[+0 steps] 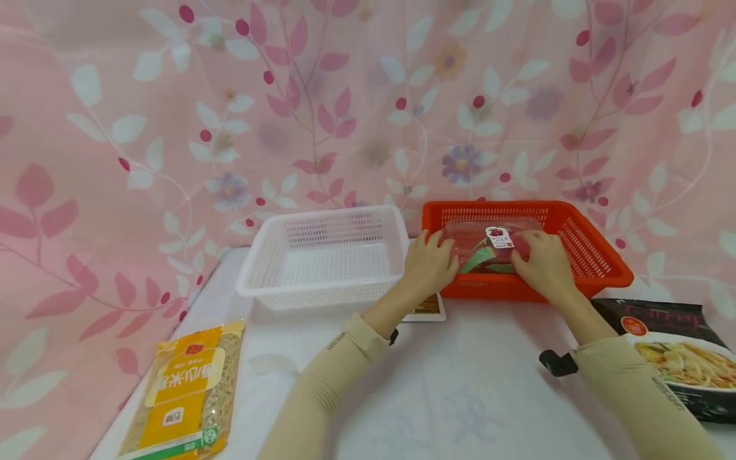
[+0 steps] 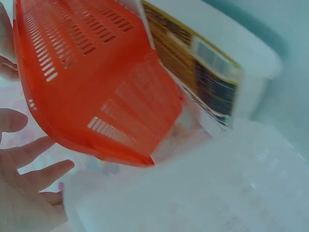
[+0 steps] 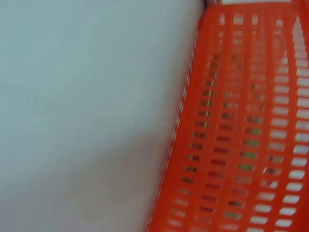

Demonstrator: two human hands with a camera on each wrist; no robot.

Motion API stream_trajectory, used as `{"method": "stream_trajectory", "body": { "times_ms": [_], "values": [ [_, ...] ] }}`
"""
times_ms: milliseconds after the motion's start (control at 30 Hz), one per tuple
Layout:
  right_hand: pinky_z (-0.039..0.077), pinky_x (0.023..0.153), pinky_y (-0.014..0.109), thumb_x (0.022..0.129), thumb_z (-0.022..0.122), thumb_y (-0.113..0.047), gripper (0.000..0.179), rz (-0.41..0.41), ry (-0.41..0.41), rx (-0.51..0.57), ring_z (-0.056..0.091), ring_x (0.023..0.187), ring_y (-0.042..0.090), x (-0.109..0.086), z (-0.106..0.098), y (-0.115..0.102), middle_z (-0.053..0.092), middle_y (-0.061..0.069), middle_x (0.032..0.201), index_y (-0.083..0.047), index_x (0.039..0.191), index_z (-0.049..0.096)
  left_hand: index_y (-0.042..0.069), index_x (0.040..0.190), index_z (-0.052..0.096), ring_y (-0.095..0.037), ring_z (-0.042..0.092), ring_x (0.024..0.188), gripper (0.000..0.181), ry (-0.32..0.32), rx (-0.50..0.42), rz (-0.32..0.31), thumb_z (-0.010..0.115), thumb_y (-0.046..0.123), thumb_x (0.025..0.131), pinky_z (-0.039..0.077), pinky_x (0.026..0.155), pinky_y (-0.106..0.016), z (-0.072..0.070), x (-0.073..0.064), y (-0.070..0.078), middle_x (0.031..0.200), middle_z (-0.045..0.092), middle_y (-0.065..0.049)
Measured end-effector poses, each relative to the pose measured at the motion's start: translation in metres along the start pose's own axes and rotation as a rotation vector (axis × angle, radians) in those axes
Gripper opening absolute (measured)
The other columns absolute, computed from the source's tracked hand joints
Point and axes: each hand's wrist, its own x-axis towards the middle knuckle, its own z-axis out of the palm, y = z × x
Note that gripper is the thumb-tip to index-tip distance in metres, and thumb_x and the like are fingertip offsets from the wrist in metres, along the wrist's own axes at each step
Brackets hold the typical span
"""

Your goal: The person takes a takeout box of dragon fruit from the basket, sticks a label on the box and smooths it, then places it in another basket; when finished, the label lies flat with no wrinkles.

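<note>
A clear plastic box (image 1: 477,237) with dark red and green contents and a round-topped white label lies in the red basket (image 1: 586,249), its top around rim height. My left hand (image 1: 428,265) is at the box's left end; in the left wrist view its fingers (image 2: 53,171) are spread, apart from the basket. My right hand (image 1: 546,265) holds the box's right end, thumb in front and fingers bent over it; its far fingertips are hidden. The right wrist view shows the basket's slotted wall (image 3: 231,121) but not the hand.
A white slotted basket (image 1: 328,291) stands left of the red one. A brown-and-white flat packet (image 1: 428,310) lies partly under my left forearm. A yellow noodle bag (image 1: 186,390) is at front left, a black noodle packet (image 1: 678,358) at right. A floral cloth (image 1: 368,115) hangs behind.
</note>
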Motion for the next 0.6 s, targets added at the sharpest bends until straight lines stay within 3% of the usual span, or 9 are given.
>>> {"method": "stream_trajectory", "body": {
  "times_ms": [233, 600],
  "values": [
    [0.035, 0.083, 0.059, 0.078, 0.064, -0.003, 0.035, -0.148, 0.03, 0.056, 0.04, 0.102, 0.047, -0.018, 0.006, -0.021, 0.051, 0.031, 0.114, 0.006, 0.111, 0.059, 0.017, 0.121, 0.057, -0.029, 0.04, 0.122, 0.034, 0.107, 0.012, 0.03, 0.046, 0.03, 0.091, 0.031, 0.1, -0.04, -0.007, -0.025, -0.032, 0.129, 0.051, -0.006],
    [0.034, 0.086, 0.063, 0.079, 0.066, -0.006, 0.042, -0.233, -0.073, 0.05, 0.035, 0.109, 0.046, -0.042, 0.008, -0.043, 0.043, 0.03, 0.126, 0.004, 0.119, 0.054, 0.014, 0.123, 0.055, -0.034, 0.031, 0.128, 0.037, 0.066, 0.035, 0.001, 0.046, 0.03, 0.091, 0.029, 0.101, -0.046, -0.019, -0.067, -0.068, 0.134, 0.046, -0.01]
  ]
}}
